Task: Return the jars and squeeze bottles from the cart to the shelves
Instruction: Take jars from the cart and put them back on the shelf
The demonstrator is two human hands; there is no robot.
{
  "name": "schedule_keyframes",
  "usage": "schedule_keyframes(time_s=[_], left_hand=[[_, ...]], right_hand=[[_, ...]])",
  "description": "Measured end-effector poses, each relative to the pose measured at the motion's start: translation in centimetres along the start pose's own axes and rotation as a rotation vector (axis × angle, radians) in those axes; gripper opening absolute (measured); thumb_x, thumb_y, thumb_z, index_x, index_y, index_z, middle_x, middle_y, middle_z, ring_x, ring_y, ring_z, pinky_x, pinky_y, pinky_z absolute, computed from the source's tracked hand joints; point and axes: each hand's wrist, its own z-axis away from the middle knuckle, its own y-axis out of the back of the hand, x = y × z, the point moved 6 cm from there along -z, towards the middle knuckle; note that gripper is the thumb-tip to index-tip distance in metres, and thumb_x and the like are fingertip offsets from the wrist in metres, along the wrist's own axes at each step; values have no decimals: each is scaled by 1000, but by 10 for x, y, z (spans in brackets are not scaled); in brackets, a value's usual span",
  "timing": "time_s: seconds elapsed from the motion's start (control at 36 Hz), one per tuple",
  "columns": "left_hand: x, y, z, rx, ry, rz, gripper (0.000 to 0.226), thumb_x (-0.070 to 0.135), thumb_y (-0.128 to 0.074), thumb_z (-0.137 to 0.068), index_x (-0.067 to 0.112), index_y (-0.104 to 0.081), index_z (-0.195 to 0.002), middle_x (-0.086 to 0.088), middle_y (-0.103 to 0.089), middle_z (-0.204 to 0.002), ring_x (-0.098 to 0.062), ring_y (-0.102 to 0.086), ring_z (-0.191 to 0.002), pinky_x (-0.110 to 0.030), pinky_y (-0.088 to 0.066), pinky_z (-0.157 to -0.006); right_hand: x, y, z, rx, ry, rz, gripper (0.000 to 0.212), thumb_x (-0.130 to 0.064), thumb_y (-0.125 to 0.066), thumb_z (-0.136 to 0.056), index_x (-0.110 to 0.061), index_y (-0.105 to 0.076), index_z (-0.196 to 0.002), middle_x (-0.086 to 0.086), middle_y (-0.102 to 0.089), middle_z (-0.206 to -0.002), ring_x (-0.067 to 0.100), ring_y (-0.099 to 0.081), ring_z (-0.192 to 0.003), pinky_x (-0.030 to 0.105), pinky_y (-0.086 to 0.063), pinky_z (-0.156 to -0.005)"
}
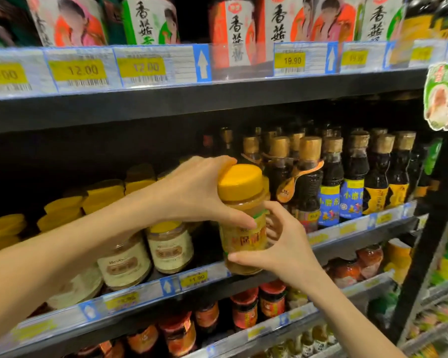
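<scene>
Yellow-lidded jar [243,218] is gripped by left hand [199,192] at the lid and right hand [282,244] at the base. It is held at the shelf [217,276] front edge, beside matching jars [170,248].

Both hands hold a tilted clear plastic jar with a yellow screw lid [243,218] at the front edge of the dark middle shelf [243,282]. The left hand [197,192] grips near the lid; the right hand [287,244] cups its base. Matching yellow-lidded jars [170,245] stand left, dark gold-capped sauce bottles [329,184] right.
</scene>
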Motion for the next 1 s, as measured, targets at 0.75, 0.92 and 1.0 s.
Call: schedule_keyframes(time_s=[0.75, 0.92, 1.0], left_hand=[[-56, 10, -24, 5, 276, 42, 89, 55, -79, -58, 28, -42, -134, 12, -45, -109, -7, -47, -95, -13, -38, -61], [-64, -9, -26, -55, 266, 73, 83, 53, -79, -60, 25, -46, -131, 13, -49, -105, 6, -45, -76, -12, -37, -58], [-68, -16, -26, -79, 266, 81, 82, 51, -80, -60, 24, -47, -130, 11, -51, -105, 1, -49, -82, -12, -38, -59]], right_hand=[[26, 1, 26, -194, 52, 447, 58, -46, -63, -82, -40, -38, -134, -30, -41, -130, -12, -35, -123, 14, -29, -107], [42, -3, 37, -231, 269, 845, 52, -43, -48, -85, -19, -49, -131, -9, -57, -129, 0, -44, -121, 32, -19, -113], [49, -4, 40, -215, 342, 917, 51, -41, -45, -85, -14, -52, -128, -2, -60, -126, 11, -52, -118, 31, -28, -112]])
